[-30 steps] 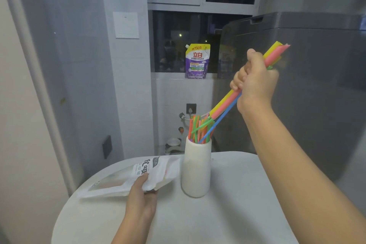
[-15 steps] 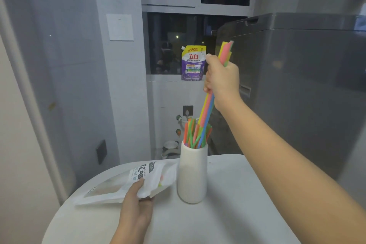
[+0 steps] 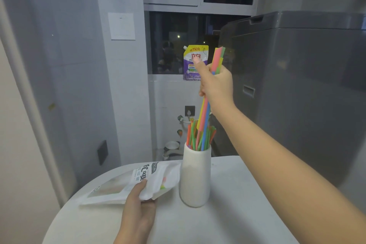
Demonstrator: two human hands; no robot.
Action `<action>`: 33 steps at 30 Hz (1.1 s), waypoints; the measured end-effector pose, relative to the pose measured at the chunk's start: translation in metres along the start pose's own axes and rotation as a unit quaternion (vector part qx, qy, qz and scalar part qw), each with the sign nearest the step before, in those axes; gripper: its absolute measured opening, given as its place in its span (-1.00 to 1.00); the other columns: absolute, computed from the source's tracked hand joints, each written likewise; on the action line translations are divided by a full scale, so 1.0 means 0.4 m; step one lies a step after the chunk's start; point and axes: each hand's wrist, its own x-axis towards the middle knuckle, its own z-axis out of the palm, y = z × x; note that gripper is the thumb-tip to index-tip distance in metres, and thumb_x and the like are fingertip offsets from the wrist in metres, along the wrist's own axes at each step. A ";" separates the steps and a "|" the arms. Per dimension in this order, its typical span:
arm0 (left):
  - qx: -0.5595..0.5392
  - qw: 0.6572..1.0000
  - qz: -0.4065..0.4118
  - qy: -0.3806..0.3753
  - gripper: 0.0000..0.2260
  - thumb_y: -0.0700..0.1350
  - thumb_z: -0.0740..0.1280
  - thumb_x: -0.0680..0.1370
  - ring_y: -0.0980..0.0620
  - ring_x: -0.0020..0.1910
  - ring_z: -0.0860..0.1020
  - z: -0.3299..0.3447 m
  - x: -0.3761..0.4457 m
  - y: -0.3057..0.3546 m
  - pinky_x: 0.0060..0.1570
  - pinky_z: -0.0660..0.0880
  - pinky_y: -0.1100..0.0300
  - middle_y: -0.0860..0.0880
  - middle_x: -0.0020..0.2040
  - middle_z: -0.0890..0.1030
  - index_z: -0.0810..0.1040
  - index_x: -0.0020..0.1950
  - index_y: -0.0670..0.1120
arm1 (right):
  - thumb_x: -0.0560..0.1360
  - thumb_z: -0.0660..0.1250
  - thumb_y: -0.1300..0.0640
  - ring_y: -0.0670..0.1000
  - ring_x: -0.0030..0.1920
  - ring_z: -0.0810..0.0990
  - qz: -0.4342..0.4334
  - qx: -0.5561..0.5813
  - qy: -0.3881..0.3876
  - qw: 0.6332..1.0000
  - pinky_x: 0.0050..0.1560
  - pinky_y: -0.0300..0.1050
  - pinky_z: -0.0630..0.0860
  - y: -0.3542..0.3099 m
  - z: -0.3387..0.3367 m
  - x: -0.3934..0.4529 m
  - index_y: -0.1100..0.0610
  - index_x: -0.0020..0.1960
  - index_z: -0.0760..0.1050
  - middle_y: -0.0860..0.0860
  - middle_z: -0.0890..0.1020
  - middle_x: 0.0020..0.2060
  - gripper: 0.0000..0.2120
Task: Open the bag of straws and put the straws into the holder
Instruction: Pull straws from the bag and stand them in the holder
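Note:
A white vase-shaped holder (image 3: 195,176) stands on the round white table (image 3: 227,214) with several coloured straws sticking out of its mouth. Above it my right hand (image 3: 216,85) grips a bundle of pink, yellow, green and blue straws (image 3: 205,117), nearly upright, their lower ends inside the holder's mouth; its index finger points up. The white straw bag (image 3: 128,184) lies on the table left of the holder, its open end facing the holder with a few straws showing inside. My left hand (image 3: 138,204) holds the bag by its near edge.
A tall grey appliance (image 3: 297,95) fills the right side behind the table. A purple and yellow refill pouch (image 3: 195,61) stands on the window sill. The wall with a switch plate (image 3: 122,25) is on the left. Pipes and a small bowl sit below the window.
My right hand swung the straw bundle from a slant on the right to nearly upright over the holder and lowered its ends in. The left hand stays on the bag.

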 end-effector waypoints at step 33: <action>-0.028 0.999 -0.010 0.020 -0.81 -0.35 0.19 0.54 -0.13 -0.01 0.58 -0.001 0.007 0.001 -0.30 0.63 0.12 -0.14 -0.09 0.67 0.49 0.10 -0.21 | 0.52 0.18 -0.15 0.03 -0.33 0.58 -0.034 -0.242 -0.012 0.970 -0.27 -0.07 0.55 0.157 -0.039 -0.065 0.17 -0.24 0.57 0.04 0.56 -0.38 -0.57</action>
